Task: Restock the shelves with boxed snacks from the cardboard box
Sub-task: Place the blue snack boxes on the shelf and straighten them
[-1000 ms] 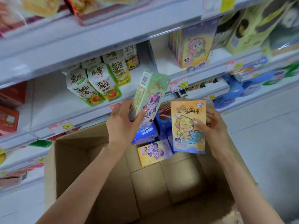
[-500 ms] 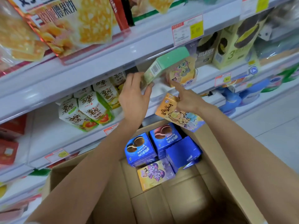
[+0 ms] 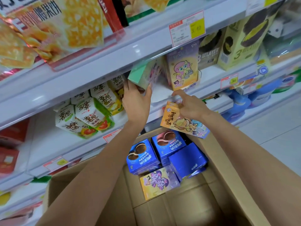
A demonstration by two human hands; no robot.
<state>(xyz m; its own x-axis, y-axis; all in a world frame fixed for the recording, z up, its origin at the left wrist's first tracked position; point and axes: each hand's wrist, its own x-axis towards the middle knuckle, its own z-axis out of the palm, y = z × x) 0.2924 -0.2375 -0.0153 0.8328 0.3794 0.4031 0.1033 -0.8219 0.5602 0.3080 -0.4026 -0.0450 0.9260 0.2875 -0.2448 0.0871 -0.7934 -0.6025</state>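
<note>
My left hand (image 3: pixel 137 101) grips a green cartoon snack box (image 3: pixel 143 75) from below, the box partly inside the middle shelf (image 3: pixel 162 95) just left of a yellow-and-purple cartoon box (image 3: pixel 183 69) standing there. My right hand (image 3: pixel 190 106) holds an orange cartoon box (image 3: pixel 180 119) tilted below the shelf edge, index finger stretched toward the shelf lip. The open cardboard box (image 3: pixel 216 160) sits below, holding three blue cookie boxes (image 3: pixel 143 156) and a yellow-purple cartoon box (image 3: pixel 158 181).
White-green chip cartons (image 3: pixel 91 115) fill the shelf to the left. Pale yellow "3 layer" boxes (image 3: pixel 239 41) stand to the right. Cracker packs (image 3: pixel 53 25) hang on the shelf above. Price tags (image 3: pixel 187 28) line the shelf edges. Tiled floor (image 3: pixel 276 128) lies at right.
My left hand has pushed the green box further up and into the shelf beside the standing cartoon box. My right hand with the orange box stayed below the shelf edge.
</note>
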